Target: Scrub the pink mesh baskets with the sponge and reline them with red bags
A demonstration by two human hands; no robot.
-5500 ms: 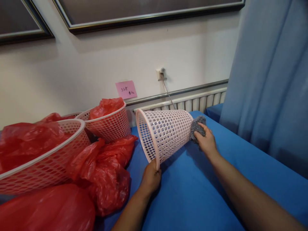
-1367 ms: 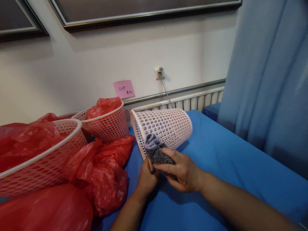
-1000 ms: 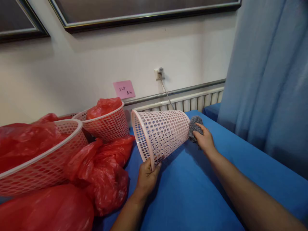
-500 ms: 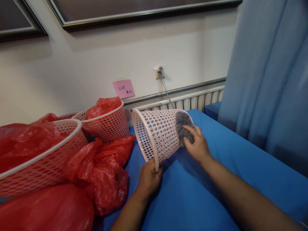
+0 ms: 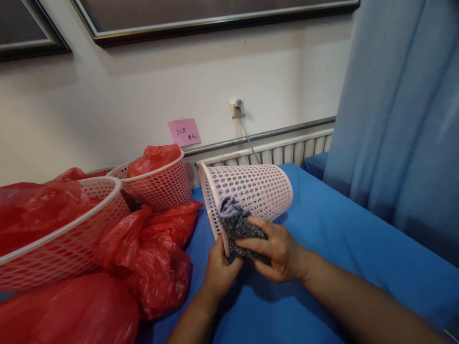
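A pink perforated plastic basket (image 5: 258, 188) lies on its side on the blue table (image 5: 322, 239), with its mouth facing left. My left hand (image 5: 219, 270) grips the lower rim of that mouth. My right hand (image 5: 274, 251) is closed on a grey fluffy cloth (image 5: 238, 224) and presses it against the basket's rim and near side, just above my left hand.
Two more pink baskets (image 5: 163, 184) (image 5: 60, 234) with red plastic bags (image 5: 158, 253) crowd the table's left side. A blue curtain (image 5: 398, 110) hangs at the right. On the wall behind are a pink note (image 5: 184, 132), a socket with a cable (image 5: 236, 109) and a radiator (image 5: 283, 153).
My right hand has carried the cloth from the basket's closed far end back along its side to the rim near my left hand. The basket shifted slightly.
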